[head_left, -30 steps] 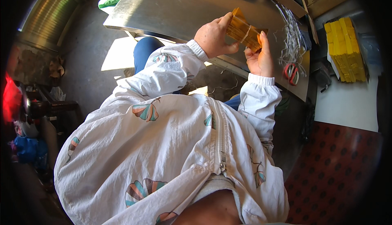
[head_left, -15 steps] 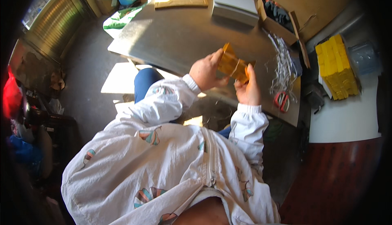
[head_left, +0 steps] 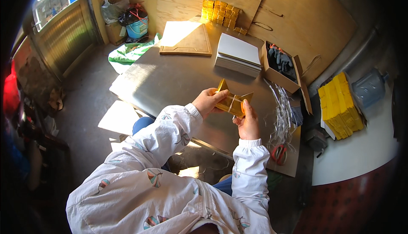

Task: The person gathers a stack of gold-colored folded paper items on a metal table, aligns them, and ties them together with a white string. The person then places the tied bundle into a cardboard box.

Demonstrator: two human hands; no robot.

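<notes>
A bundle of folded gold paper (head_left: 232, 102), with pointed ends standing up and a thin white string crossed around it, is held above the near part of the table. My left hand (head_left: 207, 102) grips its left end, thumb on top and fingers curled underneath. Closed on the right end is my right hand (head_left: 248, 125), its thumb pressed up against the side. White string strands (head_left: 280, 110) lie in a loose heap to the right of my hands. Red-handled scissors (head_left: 279, 154) rest at the strands' near end.
Stacked gold bundles (head_left: 220, 12) stand at the table's far edge. A wooden board (head_left: 187, 47), a white paper stack (head_left: 238, 51) and a cardboard box (head_left: 276, 70) of gloves line the back. Yellow bundles (head_left: 341, 106) and a clear jug (head_left: 370, 87) are at right.
My view has tilted up, bringing the far gold stacks into sight. Both hands still hold the gold bundle, now turned so its pointed ends face upward.
</notes>
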